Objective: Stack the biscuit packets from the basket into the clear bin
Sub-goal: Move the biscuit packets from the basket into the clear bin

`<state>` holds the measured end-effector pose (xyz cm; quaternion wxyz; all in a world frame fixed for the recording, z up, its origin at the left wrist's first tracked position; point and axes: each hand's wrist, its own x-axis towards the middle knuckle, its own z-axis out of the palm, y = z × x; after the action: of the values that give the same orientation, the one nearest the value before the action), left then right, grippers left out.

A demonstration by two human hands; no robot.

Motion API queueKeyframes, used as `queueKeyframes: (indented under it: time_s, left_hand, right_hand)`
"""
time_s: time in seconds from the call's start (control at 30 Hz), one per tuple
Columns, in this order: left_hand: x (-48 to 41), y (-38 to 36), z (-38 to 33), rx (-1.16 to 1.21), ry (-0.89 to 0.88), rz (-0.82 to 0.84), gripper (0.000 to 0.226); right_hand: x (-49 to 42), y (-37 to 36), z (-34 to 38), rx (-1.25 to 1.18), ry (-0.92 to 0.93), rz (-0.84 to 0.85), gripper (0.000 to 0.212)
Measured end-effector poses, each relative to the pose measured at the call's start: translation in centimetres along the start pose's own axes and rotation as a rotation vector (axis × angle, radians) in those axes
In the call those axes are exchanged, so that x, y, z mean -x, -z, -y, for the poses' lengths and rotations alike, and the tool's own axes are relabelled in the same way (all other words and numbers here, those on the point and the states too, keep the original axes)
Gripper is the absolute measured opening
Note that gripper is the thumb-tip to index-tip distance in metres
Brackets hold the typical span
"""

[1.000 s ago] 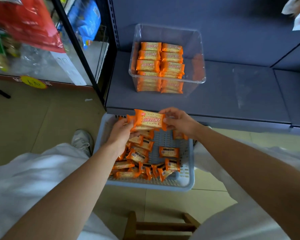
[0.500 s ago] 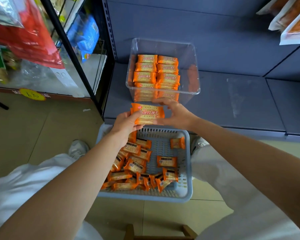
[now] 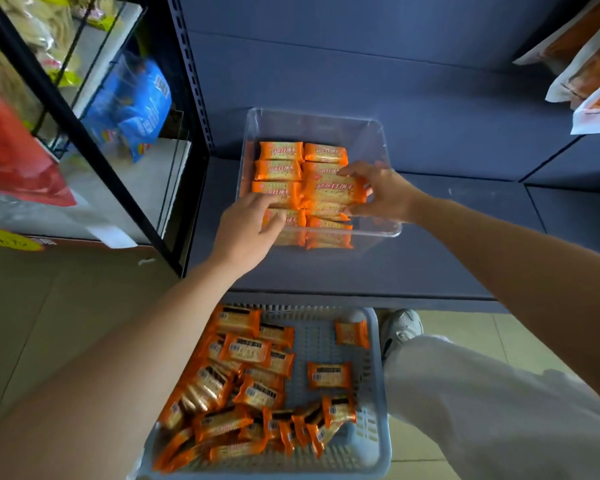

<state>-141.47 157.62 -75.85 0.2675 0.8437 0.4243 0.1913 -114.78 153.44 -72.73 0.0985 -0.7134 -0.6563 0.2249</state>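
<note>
Head view: orange printed biscuit packet [image 3: 334, 191].

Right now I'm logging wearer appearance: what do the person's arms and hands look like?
Both forearms are bare, no sleeves in view. The left hand and right hand wear no gloves; no rings, watch or markings show. Loose white clothing covers the legs.

Single view from the camera on my head, looking forward and steeply down along both my forearms. Wide-angle, close: my left hand [image 3: 248, 230] and right hand [image 3: 383, 192] sit mid-frame over the clear bin [image 3: 378, 133] on the shelf [image 3: 465, 244]; the basket [image 3: 378, 445] lies at the bottom edge, near my legs.
</note>
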Motion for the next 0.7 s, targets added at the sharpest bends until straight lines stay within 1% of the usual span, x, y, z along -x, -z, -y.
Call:
queueKeyframes:
  time_s: [0.03, 0.1, 0.2, 0.27, 0.37, 0.47, 0.57, 0.7]
  left_hand:
    - [-0.6, -0.4, 0.8, -0.104, -0.084, 0.022, 0.042]
    - [-1.6, -1.4, 2.4, -0.252, -0.167, 0.117, 0.047]
    - [-2.4, -2.7, 4.4, -0.421, -0.206, 0.234, 0.067]
    - [-2.5, -3.2, 5.3, -0.517, -0.241, 0.235, 0.074]
    - [-2.4, -3.8, 5.7, -0.551, -0.255, 0.194, 0.066]
    - [-2.2, -4.0, 5.6, -0.545, -0.255, 0.159, 0.063]
    - [-2.2, -3.9, 5.6, -0.536, -0.252, 0.148, 0.06]
    - [-2.2, -4.0, 5.5, -0.542, -0.249, 0.147, 0.061]
  right_hand:
    - [-0.8, -0.2, -1.0, 0.0, -0.027, 0.02, 0.071]
    - [-1.9, -0.8, -2.5, 0.004, -0.069, 0.072, 0.071]
    - [-3.0, -2.2, -4.0, 0.018, -0.134, 0.179, 0.072]
    - [-3.6, -3.4, -4.8, 0.06, -0.161, 0.216, 0.073]
    - [-4.1, -5.1, -5.4, 0.123, -0.181, 0.256, 0.073]
    - [-4.6, -6.2, -5.3, 0.152, -0.166, 0.275, 0.068]
    - [-5.0, -6.8, -5.0, 0.143, -0.158, 0.249, 0.062]
    - [-4.8, -6.7, -5.0, 0.155, -0.135, 0.205, 0.065]
